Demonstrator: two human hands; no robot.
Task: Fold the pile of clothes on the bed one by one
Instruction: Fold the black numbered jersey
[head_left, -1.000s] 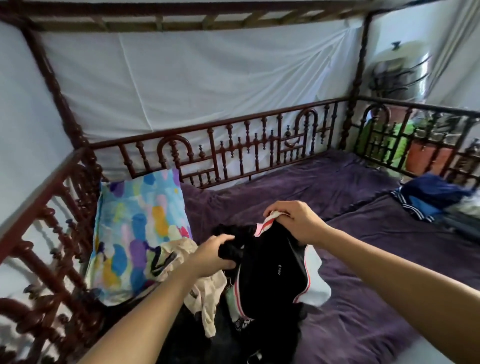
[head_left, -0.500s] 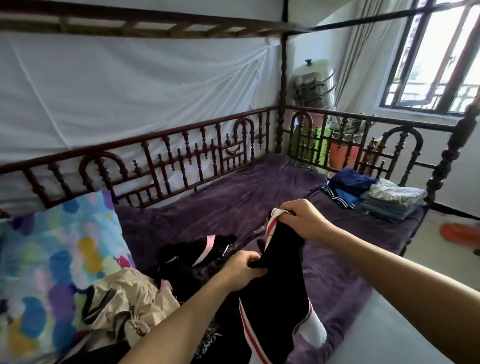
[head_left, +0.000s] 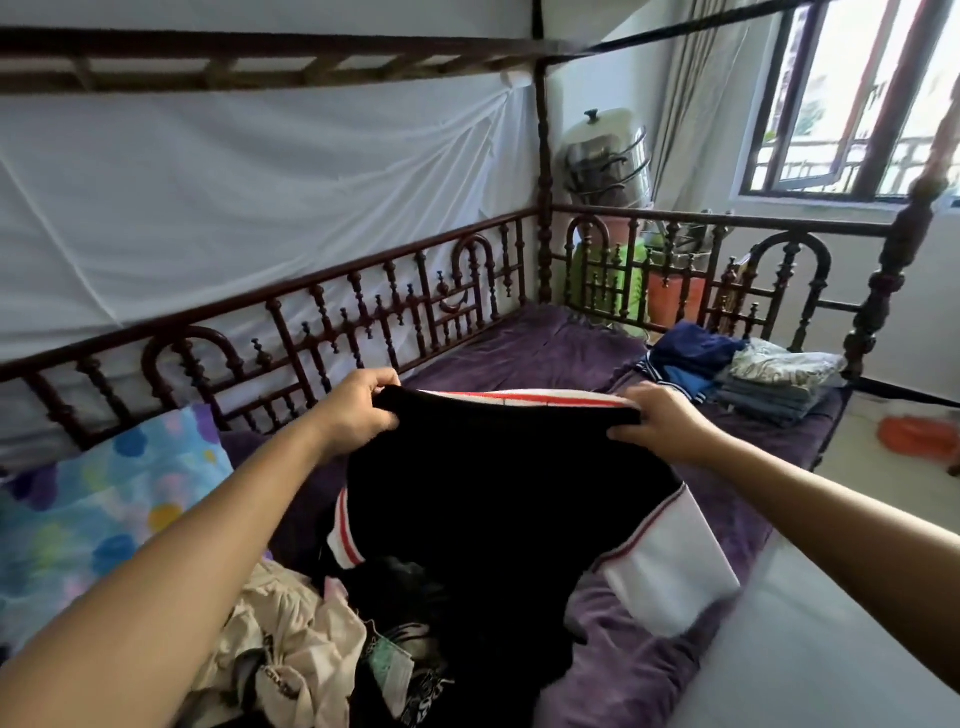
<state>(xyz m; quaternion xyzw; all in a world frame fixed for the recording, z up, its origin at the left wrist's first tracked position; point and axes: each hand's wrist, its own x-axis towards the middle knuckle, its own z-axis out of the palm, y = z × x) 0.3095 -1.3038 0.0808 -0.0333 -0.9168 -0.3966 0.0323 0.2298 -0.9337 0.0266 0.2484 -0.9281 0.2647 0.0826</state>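
- Purple bedspread (head_left: 524, 353) below, folded stack (head_left: 774, 382) at the far corner, unfolded pile (head_left: 291, 644) close by.
- Left hand (head_left: 358, 410) and right hand (head_left: 662, 428) both grip tight on the black garment (head_left: 493, 499) at its striped band (head_left: 519, 399).
- Band runs side to side between them, cloth hanging over the bedspread.

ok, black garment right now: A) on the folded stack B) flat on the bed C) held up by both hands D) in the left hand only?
C: left hand and right hand each grip the striped edge of the black garment, spread between them.
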